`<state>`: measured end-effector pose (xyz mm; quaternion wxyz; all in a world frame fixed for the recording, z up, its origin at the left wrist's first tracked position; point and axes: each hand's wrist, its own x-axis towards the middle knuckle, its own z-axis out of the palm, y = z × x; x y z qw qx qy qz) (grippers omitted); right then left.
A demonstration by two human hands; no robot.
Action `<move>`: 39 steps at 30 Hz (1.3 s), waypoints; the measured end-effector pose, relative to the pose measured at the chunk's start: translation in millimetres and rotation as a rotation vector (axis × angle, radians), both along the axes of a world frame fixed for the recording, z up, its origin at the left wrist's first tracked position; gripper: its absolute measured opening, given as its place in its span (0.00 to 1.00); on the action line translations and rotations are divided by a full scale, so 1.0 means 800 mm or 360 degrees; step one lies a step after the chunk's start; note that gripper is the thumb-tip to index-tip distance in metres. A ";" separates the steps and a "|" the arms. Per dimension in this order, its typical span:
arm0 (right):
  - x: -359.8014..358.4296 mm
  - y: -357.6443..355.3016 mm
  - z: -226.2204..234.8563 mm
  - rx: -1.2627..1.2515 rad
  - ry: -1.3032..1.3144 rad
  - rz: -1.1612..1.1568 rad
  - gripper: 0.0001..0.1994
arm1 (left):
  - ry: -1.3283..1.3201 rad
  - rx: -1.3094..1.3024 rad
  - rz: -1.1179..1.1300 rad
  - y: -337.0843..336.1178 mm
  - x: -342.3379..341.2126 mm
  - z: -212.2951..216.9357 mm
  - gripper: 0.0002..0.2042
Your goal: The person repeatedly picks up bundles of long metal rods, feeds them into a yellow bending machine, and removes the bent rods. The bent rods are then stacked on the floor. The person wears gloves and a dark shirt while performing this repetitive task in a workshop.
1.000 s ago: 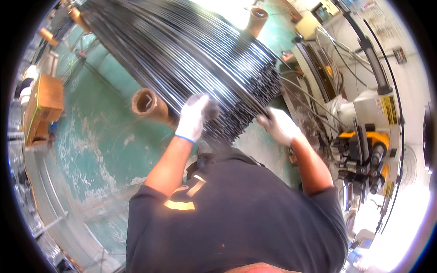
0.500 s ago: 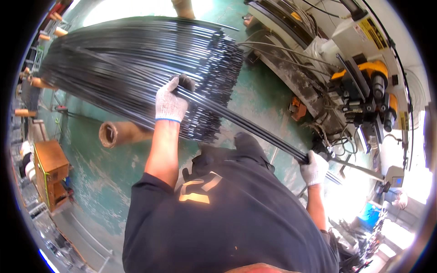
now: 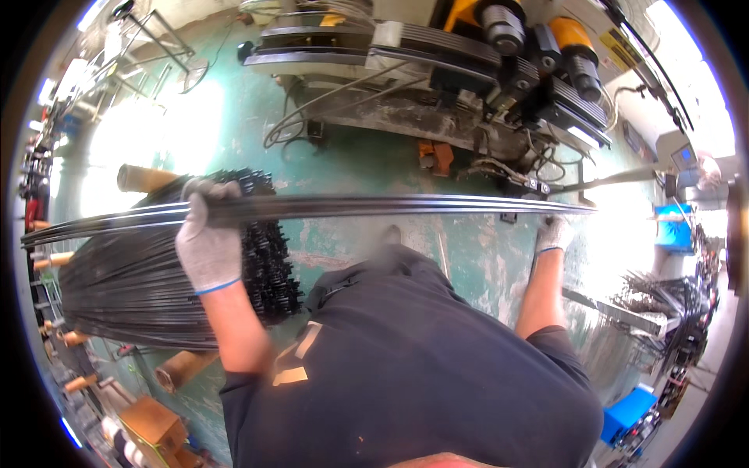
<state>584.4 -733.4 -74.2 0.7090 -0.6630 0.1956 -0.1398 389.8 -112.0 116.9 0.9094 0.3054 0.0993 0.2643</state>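
Note:
My left hand, in a pale knit glove with a blue cuff, is closed round several long, thin black rods. The rods run crosswise in front of my body, from the far left to past my right hand. Near their right end, just below them, is my right hand in a similar glove. It looks apart from the rods, and its fingers are too small and blurred to make out. Under and beside my left hand lies a large stack of black rods, its near ends bunched toward my body.
Brown cardboard tubes lie under the stack. Ahead stands a machine with a metal rail, orange-and-black units and loose cables. Blue bins and piled dark pieces are to the right; a wooden box is lower left.
I have turned right, toward the machine. The rods in my left hand have lifted off the stack and now lie level across the view. My right hand has moved from gripping them to just below.

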 end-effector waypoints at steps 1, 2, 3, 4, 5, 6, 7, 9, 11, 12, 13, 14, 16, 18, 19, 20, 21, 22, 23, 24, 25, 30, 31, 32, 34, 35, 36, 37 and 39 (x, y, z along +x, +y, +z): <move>-0.010 0.073 0.053 0.0939 -0.0028 0.0300 0.16 | 0.0115 0.0081 -0.0007 -0.031 0.024 0.000 0.12; -0.028 0.142 0.108 0.1579 0.0170 0.0455 0.15 | 0.0215 0.0163 -0.0034 -0.053 0.052 -0.003 0.13; -0.021 0.165 0.090 0.1724 0.0156 0.0259 0.16 | 0.0218 0.0217 -0.0153 -0.062 0.085 -0.014 0.13; -0.003 0.172 0.065 0.1882 0.0157 0.0081 0.17 | 0.0097 0.0145 -0.0276 -0.074 0.111 -0.018 0.14; 0.018 0.174 0.058 0.1876 0.0143 0.0030 0.13 | 0.0045 0.0124 -0.0380 -0.079 0.131 -0.017 0.14; 0.035 0.174 0.055 0.1870 0.0128 -0.0023 0.08 | -0.0007 0.0101 -0.0487 -0.079 0.149 -0.011 0.14; 0.047 0.170 0.066 0.1785 0.0107 -0.0054 0.07 | 0.0008 0.0177 -0.0528 -0.072 0.164 -0.002 0.14; 0.076 0.146 0.058 0.1669 0.0029 -0.0103 0.07 | 0.0013 0.0363 -0.0574 -0.018 0.186 0.007 0.16; 0.102 0.128 0.061 0.1606 -0.0055 -0.0261 0.08 | -0.0073 0.0231 -0.0457 0.043 0.212 0.015 0.16; 0.114 0.116 0.058 0.1610 -0.0105 -0.0304 0.10 | -0.0200 0.0219 -0.0527 0.071 0.228 0.019 0.15; 0.127 0.110 0.057 0.1544 -0.0151 -0.0324 0.11 | -0.0187 0.0164 -0.0495 0.086 0.243 0.017 0.15; 0.140 0.105 0.057 0.1476 -0.0196 -0.0346 0.12 | -0.0172 0.0110 -0.0465 0.099 0.258 0.012 0.14; 0.169 0.111 0.068 0.1417 -0.0245 -0.0363 0.13 | -0.0041 0.0075 -0.0402 0.116 0.288 -0.014 0.13; 0.201 0.114 0.072 0.1276 -0.0246 -0.0303 0.14 | 0.0150 0.0196 -0.0313 0.135 0.326 -0.042 0.11; 0.220 0.122 0.075 0.1171 -0.0263 -0.0373 0.17 | 0.0227 0.0223 -0.0281 0.129 0.350 -0.052 0.12; 0.228 0.153 0.114 0.1098 -0.0092 -0.0438 0.16 | 0.0314 0.0257 -0.0214 0.129 0.363 -0.062 0.13; 0.241 0.164 0.119 0.1112 -0.0145 -0.0435 0.15 | 0.0321 0.0298 -0.0276 0.139 0.388 -0.082 0.15; 0.262 0.171 0.122 0.1125 -0.0202 -0.0423 0.15 | 0.0315 0.0252 -0.0301 0.139 0.411 -0.096 0.15; 0.277 0.178 0.123 0.1136 -0.0240 -0.0380 0.14 | 0.0355 0.0186 -0.0308 0.138 0.434 -0.111 0.15; 0.296 0.155 0.081 0.0442 -0.0497 -0.0277 0.13 | 0.0391 0.0121 -0.0347 0.123 0.462 -0.118 0.15; 0.318 0.156 0.085 0.0690 -0.0475 -0.0295 0.14 | 0.0432 0.0053 -0.0343 0.108 0.481 -0.121 0.16; 0.358 0.194 0.130 0.1053 -0.0219 -0.0222 0.18 | 0.0479 0.0009 -0.0703 0.047 0.549 -0.123 0.15; 0.369 0.186 0.115 0.1008 -0.0174 -0.0229 0.18 | 0.0504 0.0049 -0.0731 0.025 0.556 -0.117 0.15; 0.379 0.177 0.100 0.0962 -0.0128 -0.0234 0.19 | 0.0528 0.0087 -0.0763 0.003 0.561 -0.111 0.15; 0.394 0.174 0.090 0.0907 -0.0139 -0.0416 0.15 | 0.0597 -0.0319 -0.0758 -0.023 0.573 -0.105 0.16; 0.398 0.172 0.083 0.0844 -0.0150 -0.0454 0.15 | 0.0520 -0.0338 -0.0852 -0.024 0.579 -0.105 0.17; 0.399 0.174 0.080 0.0790 -0.0151 -0.0486 0.15 | 0.0450 -0.0352 -0.0936 -0.023 0.577 -0.105 0.18; 0.398 0.169 0.079 0.0741 -0.0222 -0.0432 0.15 | 0.0381 -0.0354 -0.1024 -0.021 0.572 -0.102 0.19; 0.407 0.162 0.076 0.0731 -0.0104 -0.0515 0.14 | 0.0215 -0.0253 -0.1011 0.034 0.580 -0.134 0.22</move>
